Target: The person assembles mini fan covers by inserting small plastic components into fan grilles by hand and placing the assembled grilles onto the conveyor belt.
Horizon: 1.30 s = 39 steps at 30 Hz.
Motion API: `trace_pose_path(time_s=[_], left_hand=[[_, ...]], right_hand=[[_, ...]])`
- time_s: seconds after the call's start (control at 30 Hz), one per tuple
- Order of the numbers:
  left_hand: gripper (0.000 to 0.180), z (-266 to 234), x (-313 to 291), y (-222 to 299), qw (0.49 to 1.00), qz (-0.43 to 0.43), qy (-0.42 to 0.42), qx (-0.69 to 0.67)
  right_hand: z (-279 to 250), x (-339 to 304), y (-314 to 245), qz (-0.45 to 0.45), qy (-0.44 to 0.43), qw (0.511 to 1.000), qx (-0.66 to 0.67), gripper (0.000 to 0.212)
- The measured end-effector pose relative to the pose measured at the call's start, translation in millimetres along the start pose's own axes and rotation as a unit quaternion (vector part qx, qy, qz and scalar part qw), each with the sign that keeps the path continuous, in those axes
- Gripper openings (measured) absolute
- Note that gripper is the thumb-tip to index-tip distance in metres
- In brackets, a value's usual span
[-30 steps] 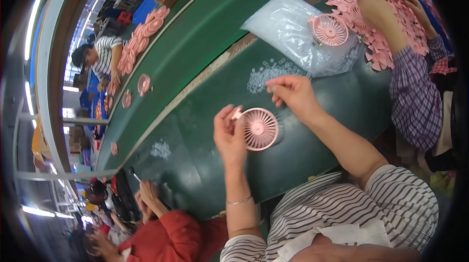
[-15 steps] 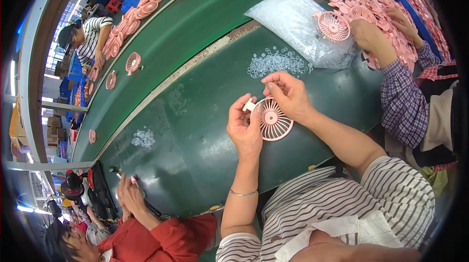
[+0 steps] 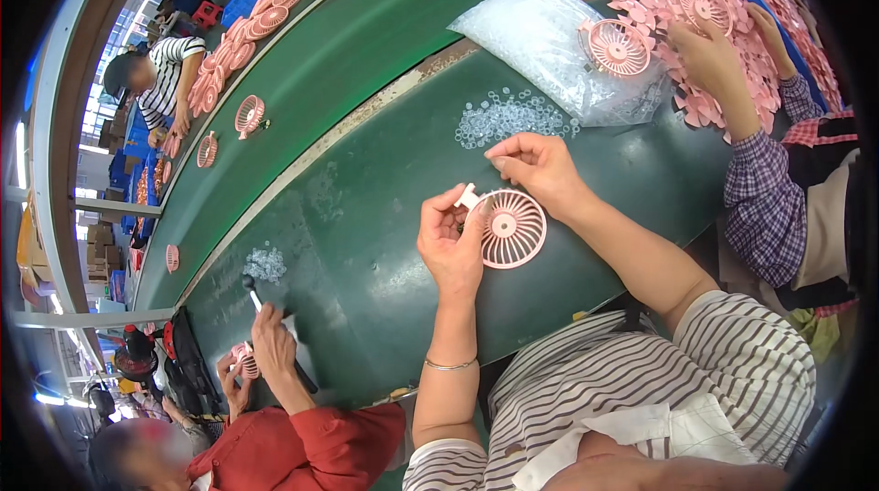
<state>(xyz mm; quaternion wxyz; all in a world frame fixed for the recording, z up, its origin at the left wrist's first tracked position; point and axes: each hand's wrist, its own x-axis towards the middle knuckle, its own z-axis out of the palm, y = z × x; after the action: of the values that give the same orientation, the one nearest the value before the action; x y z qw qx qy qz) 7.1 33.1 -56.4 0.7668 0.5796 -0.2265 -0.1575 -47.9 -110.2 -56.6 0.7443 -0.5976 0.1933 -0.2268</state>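
A round pink fan housing with radial slats and a short pale stem is gripped at its stem side by my left hand, thumb over the rim. Just above its far rim, my right hand hovers with thumb and index finger pinched together. Whatever sits between those fingertips, if anything, is too small to make out. Beyond my right fingertips lies a loose pile of small clear plastic rings on the green tabletop.
A clear bag of rings lies behind the pile, a pink fan housing on it. At right, a co-worker's hand holds another housing over pink fan blades. At left, a person in red holds a black-headed tool. Beyond runs a green conveyor.
My right hand has drawn slightly away from the housing's rim, while my left hand and the housing shifted a little left. The co-worker at right has lifted a housing; the left one raised the tool.
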Motion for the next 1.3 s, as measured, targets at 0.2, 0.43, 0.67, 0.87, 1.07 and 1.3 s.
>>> trace_pose_path(time_s=[0.2,0.43,0.67,0.87,1.07,1.3], left_hand=[[0.024,7.7,-2.2,11.7,0.99,0.046,-0.042,0.13],[0.021,2.4,-3.4,4.5,0.997,0.03,-0.032,0.066],[0.018,-0.6,-4.5,-1.6,0.993,0.039,0.003,0.11],[0.018,-1.3,-4.6,-5.0,0.976,0.11,0.059,0.176],[0.022,-3.0,-2.3,2.2,0.985,0.106,0.076,0.111],[0.027,-11.8,-1.2,2.1,0.975,0.12,0.039,0.185]], right_hand=[[-3.6,0.4,-11.3,0.083,-0.069,0.991,0.082,0.013],[-1.8,-2.9,-15.5,0.098,-0.093,0.989,0.065,0.011],[1.0,-5.4,-17.5,0.085,-0.119,0.989,0.019,0.013],[11.9,-19.1,-15.9,0.057,-0.151,0.98,0.113,0.024],[7.9,-9.1,-8.0,0.144,-0.213,0.935,0.245,0.032],[17.4,-20.5,-6.5,0.053,-0.177,0.972,0.145,0.032]])
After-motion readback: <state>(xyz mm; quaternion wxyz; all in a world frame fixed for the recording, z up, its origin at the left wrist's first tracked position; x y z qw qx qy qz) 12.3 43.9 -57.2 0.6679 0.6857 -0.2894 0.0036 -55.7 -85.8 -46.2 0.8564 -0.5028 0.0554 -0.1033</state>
